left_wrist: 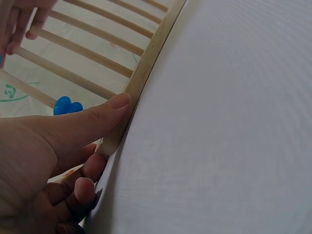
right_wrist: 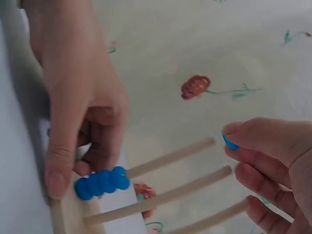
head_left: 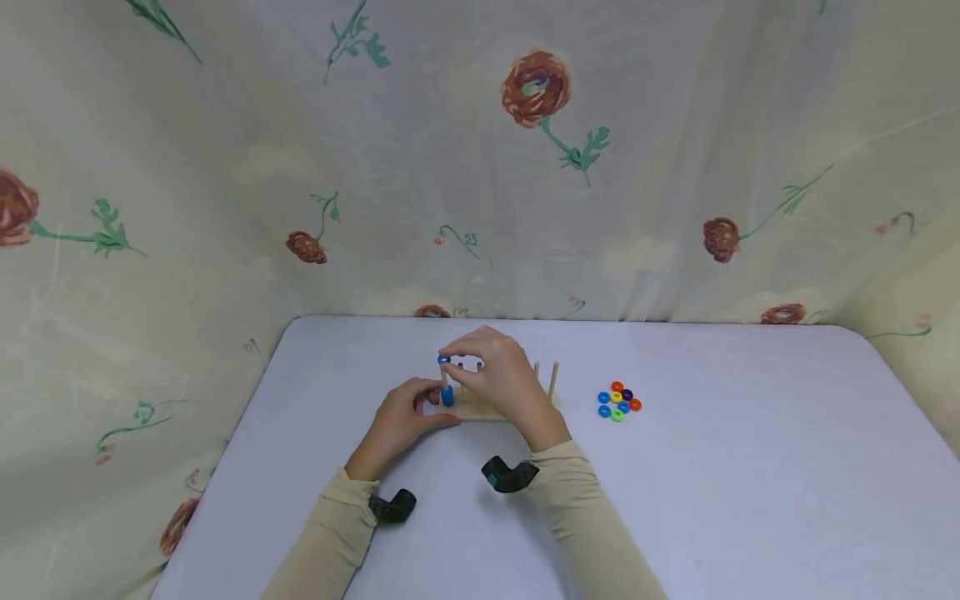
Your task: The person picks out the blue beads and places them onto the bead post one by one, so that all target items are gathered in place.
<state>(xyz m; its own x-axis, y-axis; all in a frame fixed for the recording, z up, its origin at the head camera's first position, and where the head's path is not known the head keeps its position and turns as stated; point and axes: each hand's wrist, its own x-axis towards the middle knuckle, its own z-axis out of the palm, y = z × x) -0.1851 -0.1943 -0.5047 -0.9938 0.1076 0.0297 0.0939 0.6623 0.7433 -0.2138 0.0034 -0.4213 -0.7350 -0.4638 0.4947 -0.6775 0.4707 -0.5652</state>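
A wooden base with a row of upright pegs (head_left: 480, 410) stands on the table. Several blue rings (right_wrist: 102, 183) are stacked at the bottom of its leftmost peg (right_wrist: 170, 158). My left hand (head_left: 401, 417) grips the base's left end, the thumb (left_wrist: 109, 109) along its front edge and the fingers behind. Between thumb and fingertip my right hand (head_left: 506, 379) pinches one more blue ring (right_wrist: 229, 142). In the right wrist view that ring is just off the tip of the leftmost peg. Part of the base is hidden behind my right hand in the head view.
Loose rings in orange, yellow, blue, green and dark purple (head_left: 627, 395) lie in a cluster right of the base. The white table (head_left: 750, 467) meets a flower-patterned curtain (head_left: 637, 208) at its back edge. Black wrist devices (head_left: 510, 475) sit at both sleeves.
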